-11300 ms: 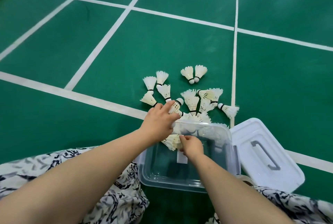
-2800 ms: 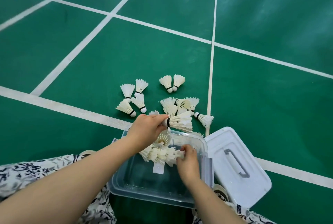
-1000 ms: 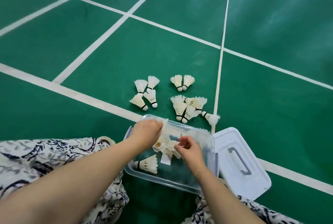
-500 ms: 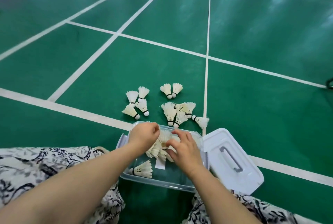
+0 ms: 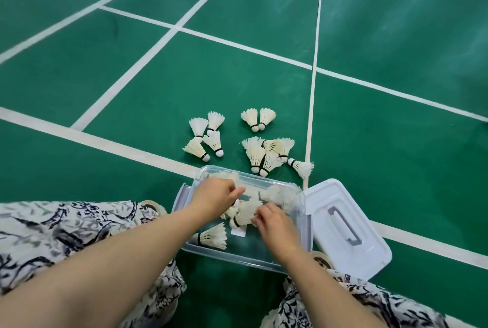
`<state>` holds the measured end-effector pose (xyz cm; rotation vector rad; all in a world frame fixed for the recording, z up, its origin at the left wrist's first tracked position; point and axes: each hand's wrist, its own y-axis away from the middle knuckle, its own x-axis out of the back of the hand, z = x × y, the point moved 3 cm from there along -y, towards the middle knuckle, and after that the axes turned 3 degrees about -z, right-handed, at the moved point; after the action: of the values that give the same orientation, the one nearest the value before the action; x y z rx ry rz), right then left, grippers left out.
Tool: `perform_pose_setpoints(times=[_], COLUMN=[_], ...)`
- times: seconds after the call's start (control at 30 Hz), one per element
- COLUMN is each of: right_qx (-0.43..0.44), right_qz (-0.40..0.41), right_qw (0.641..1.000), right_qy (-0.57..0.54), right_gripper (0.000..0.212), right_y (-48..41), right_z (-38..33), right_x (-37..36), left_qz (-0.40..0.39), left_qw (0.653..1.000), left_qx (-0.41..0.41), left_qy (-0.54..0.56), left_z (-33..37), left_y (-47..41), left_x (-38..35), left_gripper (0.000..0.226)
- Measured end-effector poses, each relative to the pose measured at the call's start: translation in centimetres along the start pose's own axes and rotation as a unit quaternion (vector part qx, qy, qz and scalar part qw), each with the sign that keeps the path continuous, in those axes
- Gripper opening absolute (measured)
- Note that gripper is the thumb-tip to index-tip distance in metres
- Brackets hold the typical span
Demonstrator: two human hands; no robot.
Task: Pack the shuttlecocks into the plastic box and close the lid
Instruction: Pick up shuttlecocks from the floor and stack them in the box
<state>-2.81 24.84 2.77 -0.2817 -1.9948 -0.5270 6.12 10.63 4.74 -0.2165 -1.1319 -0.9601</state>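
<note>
- Inside the clear plastic box [image 5: 303,222], a bunch of shuttlecocks [image 5: 244,214] sits between both hands; loose shuttlecocks [image 5: 264,154] lie on the court at 12 o'clock.
- Left hand [image 5: 215,199] and right hand [image 5: 274,224] have fingers curled onto the bunch, gripping it.
- One lone shuttlecock [image 5: 212,235] lies at the box's 7 o'clock corner; the white lid [image 5: 369,243] rests off, at 3 o'clock.
</note>
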Motion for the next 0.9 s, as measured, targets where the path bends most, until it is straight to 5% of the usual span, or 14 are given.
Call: perform_pose_setpoints(times=[0.23,0.47,0.63,0.9], right_qx=[-0.135,-0.153,-0.174,-0.160], right_qz=[-0.073,-0.153,-0.161,-0.241], right_qw=[0.977,0.961,0.947,0.913], right_qy=[-0.150,-0.174,-0.219,-0.287], right_gripper=[0.011,0.031,0.003,0.007], right_y=[-0.4,-1.8,-1.7,-1.6], right_z=[1.1,0.5,1.8,0.4], right_x=[-2.9,-4.9,-5.2,-6.1], left_qz=[-0.056,-0.104,-0.102,-0.096], left_qw=[0.997,0.991,0.992,0.993], left_qx=[-0.033,-0.062,-0.062,-0.059], left_qy=[-0.041,-0.062,-0.039,-0.038], left_z=[-1.3,-1.6,-1.6,-1.7], left_y=[0.7,0.9,0.4,0.4], left_x=[-1.0,-1.5,-1.7,-1.8], left_gripper=[0.034,0.036,0.033,0.032])
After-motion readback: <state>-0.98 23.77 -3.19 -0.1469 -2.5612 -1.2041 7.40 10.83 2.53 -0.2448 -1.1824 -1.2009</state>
